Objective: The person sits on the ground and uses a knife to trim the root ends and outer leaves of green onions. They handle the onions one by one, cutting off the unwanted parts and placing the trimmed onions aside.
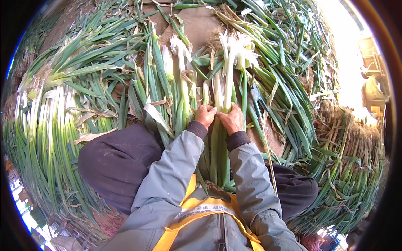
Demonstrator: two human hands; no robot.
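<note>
Before my crossed legs, my left hand and my right hand meet with fingertips together around the stalks of some long green onions. Their white ends, with frayed outer layers, point away from me, and the green leaves run down towards my lap. More partly peeled stalks lie just left of my hands. A teal air blow gun with a thin yellowish hose rests on the leaves to my right.
Rows of onions with clean white stems lie at my left. Loose leaves are heaped at front right. Bundles with brown, rooty ends stand at far right. Brown ground covering shows ahead.
</note>
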